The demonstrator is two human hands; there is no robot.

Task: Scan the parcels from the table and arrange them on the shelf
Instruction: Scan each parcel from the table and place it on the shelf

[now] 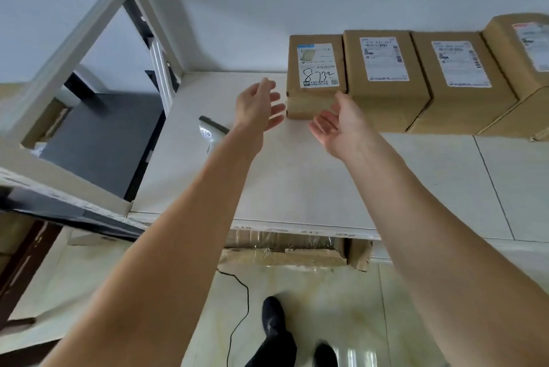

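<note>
Four parcels (386, 75) line the shelf (297, 176). Left hand (255, 108) and right hand (335, 126) hover near, fingers spread, holding nothing. Placement step looks finished; next likely needs the scanner (209, 132).

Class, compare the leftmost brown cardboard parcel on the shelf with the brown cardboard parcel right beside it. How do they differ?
The leftmost brown cardboard parcel looks smaller and bears handwritten digits on its label; the neighbouring brown cardboard parcel looks bigger, its label printed only. Both stand on the white shelf, labels facing out.
</note>
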